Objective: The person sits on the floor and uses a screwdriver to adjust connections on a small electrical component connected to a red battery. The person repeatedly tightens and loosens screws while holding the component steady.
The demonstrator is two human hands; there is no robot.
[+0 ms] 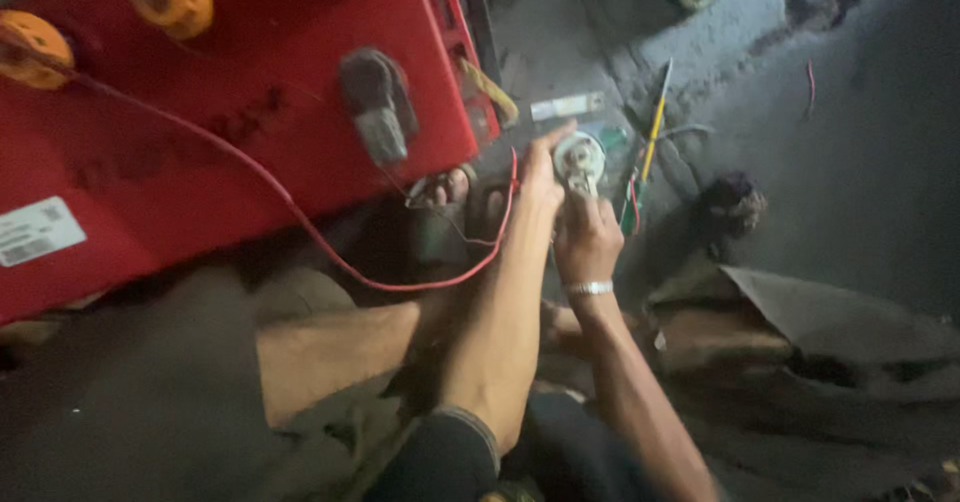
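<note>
Seen from above — the left hand (pixel 540 177) and right hand (pixel 588 237) together hold a small round white part (pixel 579 159). A red wire (pixel 300 217) loops from a big red battery (pixel 230 112) — a yellow-handled screwdriver (pixel 654 122) lies on the concrete floor (pixel 860 162) just beyond.

You're squatting on the rough, stained concrete floor (pixel 860 162) of a repair workshop: a big red battery (pixel 230 132) with yellow caps (pixel 175 0), a loose red wire (pixel 330 252), a screwdriver (pixel 655 122) and torn cardboard (pixel 800 312) lie about you
</note>
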